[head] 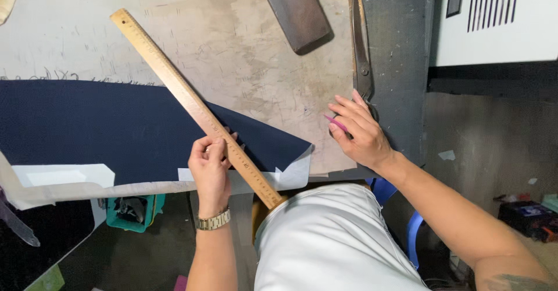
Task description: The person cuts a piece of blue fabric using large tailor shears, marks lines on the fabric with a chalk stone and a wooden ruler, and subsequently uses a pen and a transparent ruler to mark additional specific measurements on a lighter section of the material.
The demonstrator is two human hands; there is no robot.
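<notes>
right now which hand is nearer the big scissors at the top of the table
The right hand. It rests just below the scissors, fingers by the handles, holding a pink piece. The left hand is farther away, pressing the wooden ruler onto the navy fabric.

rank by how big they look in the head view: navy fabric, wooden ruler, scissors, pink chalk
1. navy fabric
2. wooden ruler
3. scissors, handles partly hidden by the right hand
4. pink chalk, mostly covered

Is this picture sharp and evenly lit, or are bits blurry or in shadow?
Head view: mostly sharp; the wooden ruler under the left hand shows crisp marks. Light is soft and even on the worktable. The floor under the table is dim. The right hand looks slightly soft.
</notes>
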